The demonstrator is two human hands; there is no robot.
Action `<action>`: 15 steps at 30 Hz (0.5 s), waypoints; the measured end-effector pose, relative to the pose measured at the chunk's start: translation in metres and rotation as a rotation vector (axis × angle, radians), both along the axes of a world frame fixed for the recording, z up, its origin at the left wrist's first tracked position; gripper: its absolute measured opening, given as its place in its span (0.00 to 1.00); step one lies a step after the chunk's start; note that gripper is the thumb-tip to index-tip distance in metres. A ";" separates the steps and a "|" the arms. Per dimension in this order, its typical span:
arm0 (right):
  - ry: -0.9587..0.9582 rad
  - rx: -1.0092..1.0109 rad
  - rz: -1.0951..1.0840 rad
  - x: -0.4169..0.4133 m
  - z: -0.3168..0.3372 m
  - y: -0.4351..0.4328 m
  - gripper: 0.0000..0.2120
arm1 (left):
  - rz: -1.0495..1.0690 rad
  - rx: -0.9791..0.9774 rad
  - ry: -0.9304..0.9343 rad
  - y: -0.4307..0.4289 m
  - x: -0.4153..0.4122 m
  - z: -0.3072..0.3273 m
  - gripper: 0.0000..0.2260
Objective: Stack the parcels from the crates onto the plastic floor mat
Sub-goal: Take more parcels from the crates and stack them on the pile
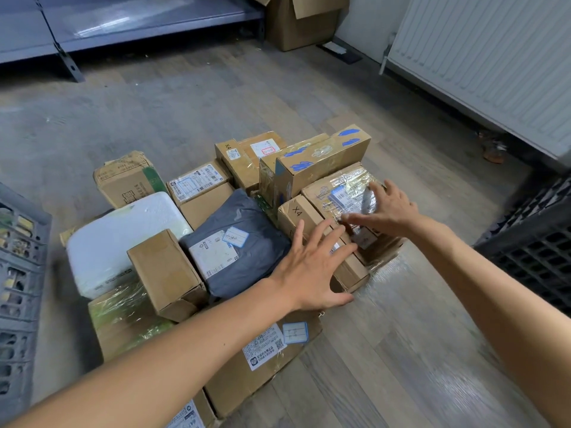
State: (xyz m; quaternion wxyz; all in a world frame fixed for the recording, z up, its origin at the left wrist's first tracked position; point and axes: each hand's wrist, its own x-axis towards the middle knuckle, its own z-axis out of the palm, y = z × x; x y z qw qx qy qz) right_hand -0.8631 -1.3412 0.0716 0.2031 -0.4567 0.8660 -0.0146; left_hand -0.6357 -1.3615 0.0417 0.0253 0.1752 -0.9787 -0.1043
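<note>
Left edge cuts off the grey crate (21, 273), right edge the black crate (537, 251); the right hand (391, 208) is blurred.

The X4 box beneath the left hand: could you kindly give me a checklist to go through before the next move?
1. The left hand holds nothing, fingers straight: ok.
2. The right hand holds nothing, flat over the taped box: ok.
3. The X4 box lies flat beside the taped box: ok.
4. The blue-marked box behind them sits steady: cannot tell.
5. The black crate is emptied: cannot tell, inside hidden.
6. The plastic mat shows bare room nearby: ok.
</note>
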 end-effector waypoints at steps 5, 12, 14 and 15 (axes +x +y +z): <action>-0.014 0.004 -0.003 -0.004 -0.009 0.006 0.60 | -0.010 -0.025 -0.009 0.000 -0.002 0.001 0.39; -0.123 0.029 -0.001 -0.026 -0.018 0.014 0.67 | -0.018 -0.044 0.007 -0.001 -0.002 0.001 0.38; -0.124 0.027 0.001 -0.028 -0.020 0.014 0.66 | -0.016 -0.042 0.009 -0.002 -0.003 0.001 0.38; -0.121 0.024 0.005 -0.028 -0.020 0.013 0.66 | -0.015 -0.042 0.008 -0.002 -0.003 0.001 0.37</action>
